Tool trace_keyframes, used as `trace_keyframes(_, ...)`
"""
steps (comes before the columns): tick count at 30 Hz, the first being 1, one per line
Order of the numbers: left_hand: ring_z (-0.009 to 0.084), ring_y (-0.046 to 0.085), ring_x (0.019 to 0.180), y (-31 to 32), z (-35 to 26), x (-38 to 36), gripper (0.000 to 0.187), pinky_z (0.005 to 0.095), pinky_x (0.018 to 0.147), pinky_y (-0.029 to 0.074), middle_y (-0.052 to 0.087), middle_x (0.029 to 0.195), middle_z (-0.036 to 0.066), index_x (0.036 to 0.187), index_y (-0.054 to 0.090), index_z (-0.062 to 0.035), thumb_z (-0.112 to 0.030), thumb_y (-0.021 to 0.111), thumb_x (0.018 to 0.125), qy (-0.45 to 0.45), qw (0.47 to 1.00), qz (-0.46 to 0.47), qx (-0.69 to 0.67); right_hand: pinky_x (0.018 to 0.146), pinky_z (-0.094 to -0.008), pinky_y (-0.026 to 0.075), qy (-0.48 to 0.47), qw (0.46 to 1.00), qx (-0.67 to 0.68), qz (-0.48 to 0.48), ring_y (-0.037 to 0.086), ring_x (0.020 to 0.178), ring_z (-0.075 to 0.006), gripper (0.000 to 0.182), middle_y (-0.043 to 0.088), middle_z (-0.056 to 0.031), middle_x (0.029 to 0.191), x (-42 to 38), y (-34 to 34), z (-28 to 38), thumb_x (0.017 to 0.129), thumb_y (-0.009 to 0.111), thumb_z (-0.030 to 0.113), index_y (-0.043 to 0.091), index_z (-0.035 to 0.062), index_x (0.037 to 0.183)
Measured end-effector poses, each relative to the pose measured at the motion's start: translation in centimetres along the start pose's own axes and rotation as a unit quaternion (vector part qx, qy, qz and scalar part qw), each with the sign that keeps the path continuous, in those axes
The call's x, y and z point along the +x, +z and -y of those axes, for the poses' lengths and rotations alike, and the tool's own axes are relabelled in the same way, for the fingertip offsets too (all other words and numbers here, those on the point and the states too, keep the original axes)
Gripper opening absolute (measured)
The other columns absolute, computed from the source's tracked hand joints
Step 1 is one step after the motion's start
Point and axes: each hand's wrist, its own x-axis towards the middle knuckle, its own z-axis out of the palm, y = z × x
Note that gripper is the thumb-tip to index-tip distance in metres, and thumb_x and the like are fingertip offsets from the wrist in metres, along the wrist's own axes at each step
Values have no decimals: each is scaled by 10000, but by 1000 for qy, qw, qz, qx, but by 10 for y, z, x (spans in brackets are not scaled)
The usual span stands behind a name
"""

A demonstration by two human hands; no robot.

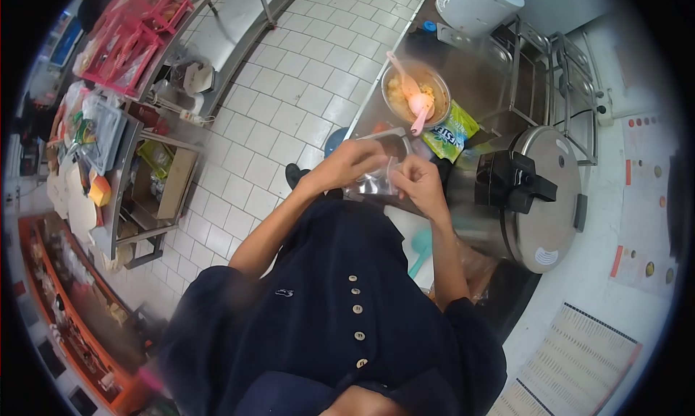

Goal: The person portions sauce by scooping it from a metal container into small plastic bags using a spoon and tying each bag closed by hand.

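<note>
Both hands are close together over the counter's edge, at a clear plastic bag. My right hand pinches the bag's upper right edge between thumb and fingers. On the other side, my left hand has its fingers bent at the bag's top; whether they grip it is hard to tell. Behind them lies a clear container, partly hidden by the hands. Beyond it stands a metal bowl of food, with pink spoons in it. A green and yellow packet leans beside the bowl.
A large metal pressure cooker stands on the right. A teal utensil lies near my right forearm. A white bucket is at the counter's far end. Across the tiled floor are pink baskets and a cluttered metal table.
</note>
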Motion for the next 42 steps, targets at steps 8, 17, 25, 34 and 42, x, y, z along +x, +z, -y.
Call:
trace_keyframes(8, 200, 619, 797, -1, -14, -8, 264, 324, 744, 485, 667, 864, 120, 1008, 693, -13, -244, 711, 883, -55, 996, 41, -63, 502, -197, 458, 7, 998, 45, 40, 630, 633, -89, 192, 643, -54, 869, -11, 7, 11, 815, 752, 2, 713, -46, 997)
trace_keyframes(17, 295, 635, 997, -27, -27, -22, 464, 406, 918, 460, 681, 1028, 115, 1071, 687, -24, -348, 801, 759, 29, 981, 65, 183, 599, -299, 471, -70, 964, -253, -32, 601, 615, -138, 240, 612, -82, 818, 8, 22, 13, 755, 797, 116, 729, -3, 952)
trace_keyframes(25, 195, 647, 1006, -45, 45, -76, 465, 331, 895, 475, 703, 1070, 83, 1157, 680, -27, -284, 794, 786, -189, 979, -76, 11, 752, -396, 528, -84, 679, -730, 8, 579, 1035, -290, 135, 663, -109, 961, 103, -32, -95, 823, 637, 133, 752, 64, 825)
trace_keyframes(34, 183, 561, 1124, 12, 101, -102, 399, 335, 967, 442, 607, 1219, 99, 1254, 586, -24, -312, 604, 979, -337, 854, -103, -382, 744, -426, 539, -24, 652, -755, 70, 669, 936, -310, 201, 681, -112, 957, 94, -43, -62, 863, 573, 155, 749, 111, 949)
trace_keyframes(42, 312, 502, 1288, 24, 94, -92, 381, 453, 1045, 447, 541, 1331, 136, 1240, 566, -30, -334, 543, 1011, -329, 795, -78, -504, 781, -464, 518, -44, 721, -669, 173, 676, 907, -344, 298, 704, -146, 962, 86, -37, -55, 817, 595, 93, 737, 160, 1070)
